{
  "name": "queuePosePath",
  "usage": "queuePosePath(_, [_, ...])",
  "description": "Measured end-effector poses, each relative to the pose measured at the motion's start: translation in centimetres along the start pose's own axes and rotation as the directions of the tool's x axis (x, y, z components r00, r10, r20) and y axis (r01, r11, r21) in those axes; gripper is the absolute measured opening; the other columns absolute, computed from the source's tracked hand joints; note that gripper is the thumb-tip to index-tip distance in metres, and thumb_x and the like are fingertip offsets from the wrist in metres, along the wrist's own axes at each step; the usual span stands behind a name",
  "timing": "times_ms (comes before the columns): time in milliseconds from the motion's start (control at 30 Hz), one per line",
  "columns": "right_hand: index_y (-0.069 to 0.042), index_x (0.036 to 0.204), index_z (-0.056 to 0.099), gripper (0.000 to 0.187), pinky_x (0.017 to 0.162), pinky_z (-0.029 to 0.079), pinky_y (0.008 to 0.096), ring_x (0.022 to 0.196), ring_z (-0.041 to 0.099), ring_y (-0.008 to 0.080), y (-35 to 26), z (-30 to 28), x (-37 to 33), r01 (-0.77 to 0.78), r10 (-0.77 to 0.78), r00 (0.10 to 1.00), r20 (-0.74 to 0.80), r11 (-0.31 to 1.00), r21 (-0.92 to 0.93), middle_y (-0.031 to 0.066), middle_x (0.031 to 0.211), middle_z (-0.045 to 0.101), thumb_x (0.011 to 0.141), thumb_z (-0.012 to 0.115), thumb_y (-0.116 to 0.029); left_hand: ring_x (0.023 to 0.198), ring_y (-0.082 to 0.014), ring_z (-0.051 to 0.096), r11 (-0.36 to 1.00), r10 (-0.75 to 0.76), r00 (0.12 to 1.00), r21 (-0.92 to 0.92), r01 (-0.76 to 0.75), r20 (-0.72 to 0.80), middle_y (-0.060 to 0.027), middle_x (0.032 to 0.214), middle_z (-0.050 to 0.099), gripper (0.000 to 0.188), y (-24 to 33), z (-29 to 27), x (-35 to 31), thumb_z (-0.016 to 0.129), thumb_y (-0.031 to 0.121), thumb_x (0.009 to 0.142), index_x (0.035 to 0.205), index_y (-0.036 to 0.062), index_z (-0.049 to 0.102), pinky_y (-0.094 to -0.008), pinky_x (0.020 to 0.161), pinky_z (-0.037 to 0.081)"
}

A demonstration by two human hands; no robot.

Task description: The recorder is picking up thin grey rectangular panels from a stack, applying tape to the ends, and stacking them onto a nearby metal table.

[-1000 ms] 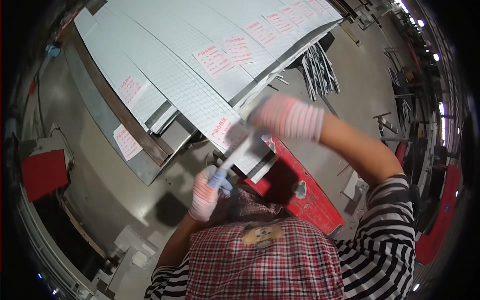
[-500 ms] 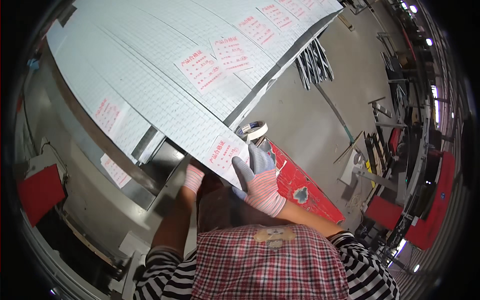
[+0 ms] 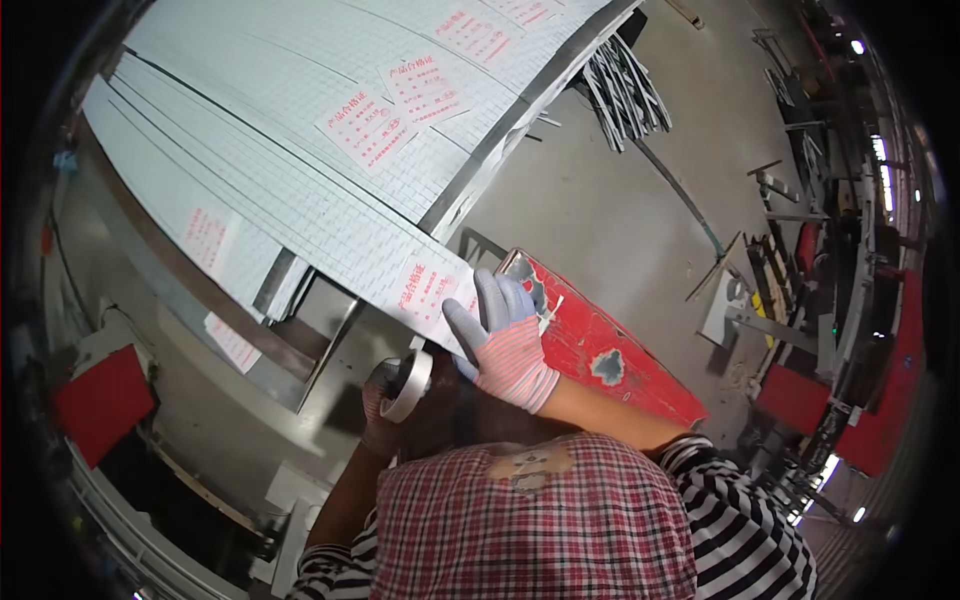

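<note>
Long pale strips point(image 3: 330, 225) covered in a faint repeating print lie side by side, and their near end juts toward me. My right hand point(image 3: 510, 350), in a grey-palmed glove with a striped cuff, grips the corner of that end, thumb on top. A white paper slip with red print point(image 3: 422, 288) lies flat on the end beside the thumb. My left hand point(image 3: 380, 400), lower and to the left, is closed on a roll of tape point(image 3: 410, 388) held on its edge. Its fingers are dark and partly hidden behind the roll.
More printed slips point(image 3: 365, 130) lie across the strips. A metal frame edge point(image 3: 200, 290) runs along the left. Below my right hand is a scuffed red bench point(image 3: 610, 345). Bundled dark and white strips point(image 3: 625, 95) stand beyond, with a red panel point(image 3: 105, 405) at far left.
The tape roll has gone from the red bench into my left hand, which has come out from under the strip end. My right hand keeps its grip. The view has shifted slightly.
</note>
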State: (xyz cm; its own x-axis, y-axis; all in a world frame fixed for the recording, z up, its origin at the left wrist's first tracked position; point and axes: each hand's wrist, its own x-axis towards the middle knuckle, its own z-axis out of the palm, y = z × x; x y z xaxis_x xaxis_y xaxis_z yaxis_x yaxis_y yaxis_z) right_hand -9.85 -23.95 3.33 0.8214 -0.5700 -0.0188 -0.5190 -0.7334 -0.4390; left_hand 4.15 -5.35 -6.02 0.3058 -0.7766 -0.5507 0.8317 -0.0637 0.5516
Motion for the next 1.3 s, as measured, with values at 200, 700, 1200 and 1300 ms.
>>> queuePosePath(200, [-0.004,0.138,0.044,0.081,0.106,0.039,0.0521,0.121,0.047,0.0460,1.2,-2.7,1.4,0.040,0.147,0.939,-0.311,0.850,0.525,0.0262,0.137,0.045,0.070,0.079,-0.031,0.087,-0.0392,0.069,-0.054,0.220,0.953,0.978,-0.199,0.207,-0.0223,0.094,0.070,0.055,5.3,11.0,3.7,0.069,0.042,0.090,0.127,0.0056,0.050,-0.0438,0.073,0.054])
queuePosePath(700, [-0.015,0.107,0.070,0.027,0.078,0.054,0.0429,0.090,0.069,0.0350,8.5,-3.1,13.2,0.082,-0.058,0.691,0.721,0.997,0.002,0.0140,0.095,0.072,0.081,0.070,-0.019,0.081,-0.0421,0.067,-0.112,0.048,0.987,0.983,-0.146,0.152,-0.0220,0.086,0.068,0.068,8.0,11.5,4.2,0.069,0.053,0.087,0.134,0.0114,0.044,-0.0479,0.074,0.052])
queuePosePath(1200, [-0.012,0.119,0.061,0.033,0.088,0.050,0.0488,0.101,0.062,0.0448,6.7,-3.2,-1.0,-0.335,0.324,0.936,0.139,0.940,0.060,0.0255,0.106,0.066,0.086,0.058,-0.013,0.086,-0.0248,0.064,0.638,0.356,0.930,0.751,-0.173,-0.088,-0.0131,0.098,0.068,0.044,-2.2,8.7,2.4,0.074,0.037,0.090,0.104,-0.0017,0.059,-0.0368,0.079,0.052])
queuePosePath(1300, [-0.013,0.121,0.065,0.030,0.090,0.051,0.0438,0.103,0.065,0.0396,10.8,-7.1,-12.6,-0.354,0.297,0.859,0.418,0.933,0.065,0.0216,0.107,0.068,0.093,0.061,-0.019,0.093,-0.0276,0.064,0.600,0.259,0.931,0.713,-0.364,0.257,-0.0178,0.104,0.067,0.055,-18.5,7.0,-4.1,0.074,0.042,0.089,0.114,-0.0038,0.056,-0.0363,0.089,0.051])
